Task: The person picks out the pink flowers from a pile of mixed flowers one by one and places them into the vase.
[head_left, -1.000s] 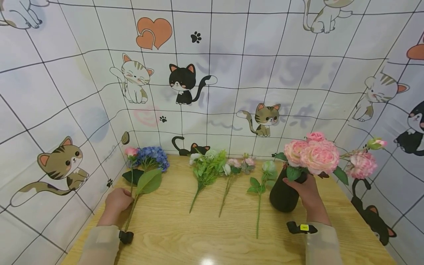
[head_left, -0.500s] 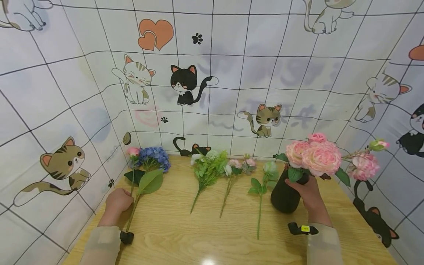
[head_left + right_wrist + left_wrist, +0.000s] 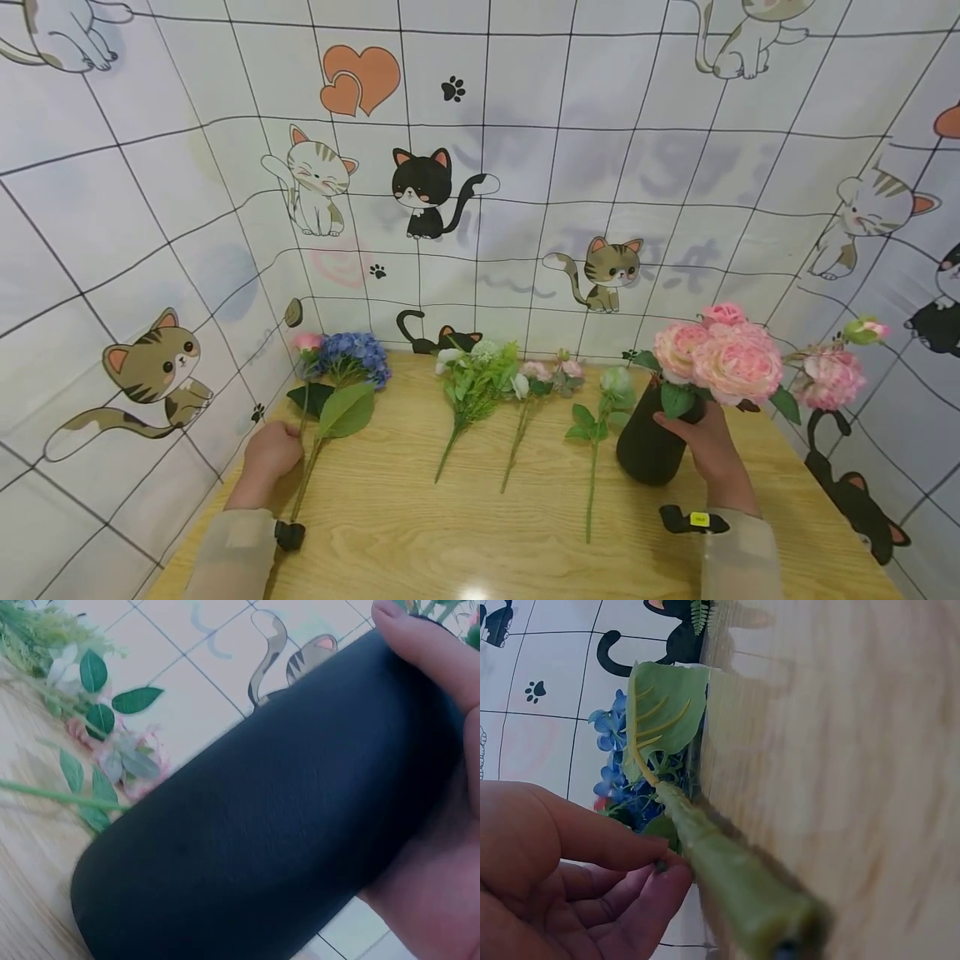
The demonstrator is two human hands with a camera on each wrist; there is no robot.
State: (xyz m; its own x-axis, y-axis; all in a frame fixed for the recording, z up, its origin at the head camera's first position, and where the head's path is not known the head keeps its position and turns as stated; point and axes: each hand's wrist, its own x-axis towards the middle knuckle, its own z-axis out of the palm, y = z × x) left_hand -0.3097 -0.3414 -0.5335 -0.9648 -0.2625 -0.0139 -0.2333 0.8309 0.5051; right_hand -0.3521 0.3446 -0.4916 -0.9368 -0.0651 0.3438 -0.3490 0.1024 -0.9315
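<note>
While the black vase, tilted in the grip of the right hand, already carries pink flowers, the blue hydrangea, green bunch, pale rose and small pink spray lie outside it on the table. The left hand pinches a thin stem, apparently of the pink bud, also outside. The vase's mouth is mostly hidden; whether its base touches down, I cannot tell.
</note>
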